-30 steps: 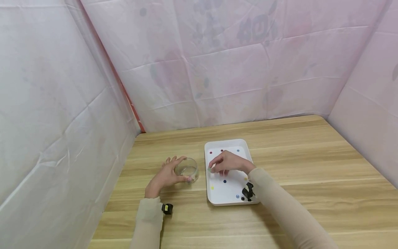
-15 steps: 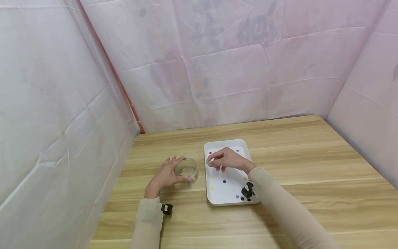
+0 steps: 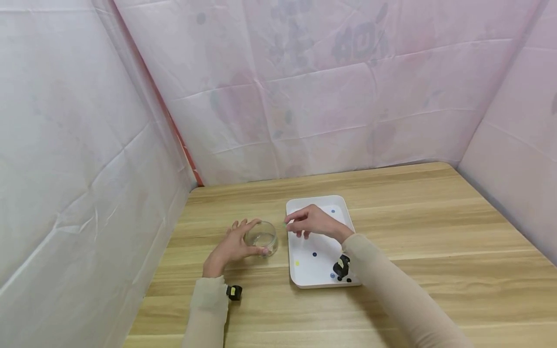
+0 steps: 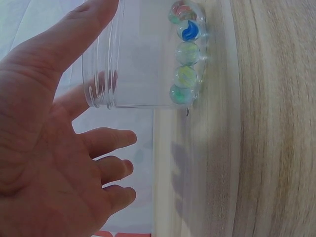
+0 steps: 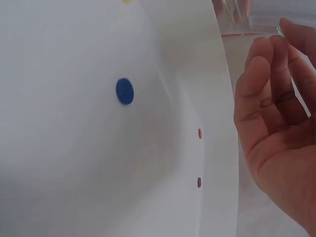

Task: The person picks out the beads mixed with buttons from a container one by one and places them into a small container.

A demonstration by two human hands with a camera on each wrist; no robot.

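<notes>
Now, from left to right, we note:

Left hand point(image 3: 230, 247): we hold it against the side of the glass jar point(image 3: 261, 237), thumb and fingers curved round its wall; in the left wrist view the thumb lies on the threaded rim and the other fingers spread behind.

Glass jar: we see it standing upright on the wooden table point(image 3: 435, 232), just left of the white tray point(image 3: 319, 279); marbles point(image 4: 185, 52) lie in a row on its bottom.

Right hand point(image 3: 314, 222): we pinch a small greenish marble point(image 3: 285, 224) at the fingertips point(image 5: 289, 32), over the tray's left edge, near the jar but apart from it.

White tray: we see coloured dots on its floor, blue point(image 3: 314, 254), yellow point(image 3: 297, 263) and another blue point(image 3: 333, 211) at the far end.
</notes>
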